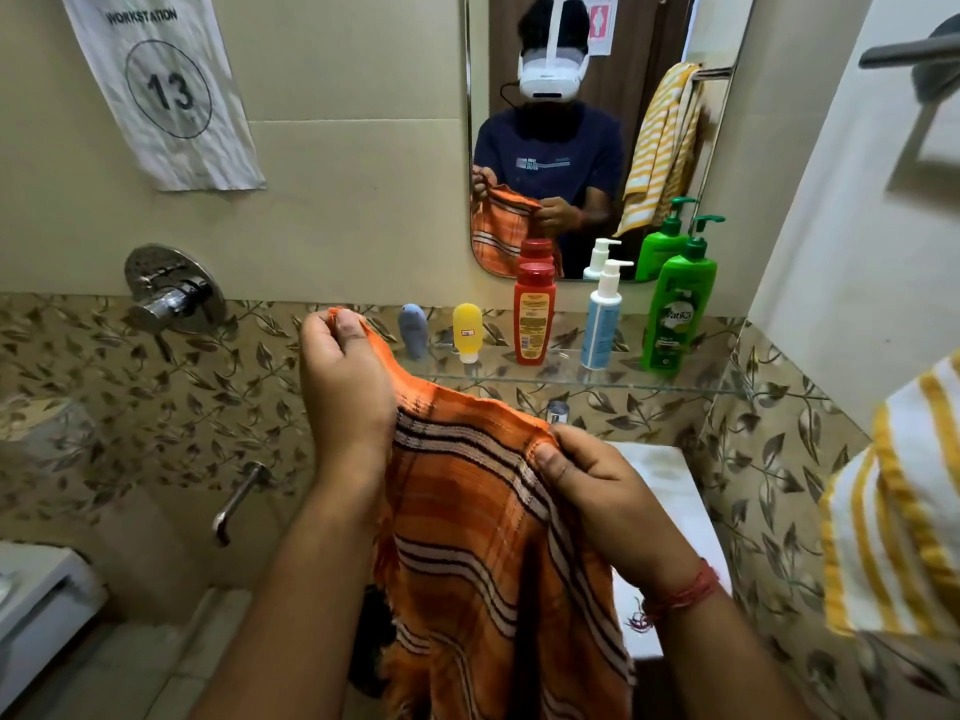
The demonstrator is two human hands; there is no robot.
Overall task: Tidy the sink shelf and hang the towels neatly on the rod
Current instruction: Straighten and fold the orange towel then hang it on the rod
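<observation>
An orange towel with dark and white stripes hangs in front of me, held by its top edge. My left hand pinches one upper corner, raised near the shelf. My right hand grips the other corner, lower and to the right. On the glass shelf under the mirror stand a blue-grey tube, a yellow tube, a red bottle, a white and blue pump bottle and a green pump bottle. A yellow and white striped towel hangs at the right edge. The rod shows blurred at top right.
The white sink lies behind the orange towel, with its tap just above. A chrome mixer valve and a spout sit on the left wall. A paper sign numbered 13 hangs at top left. The mirror reflects a person.
</observation>
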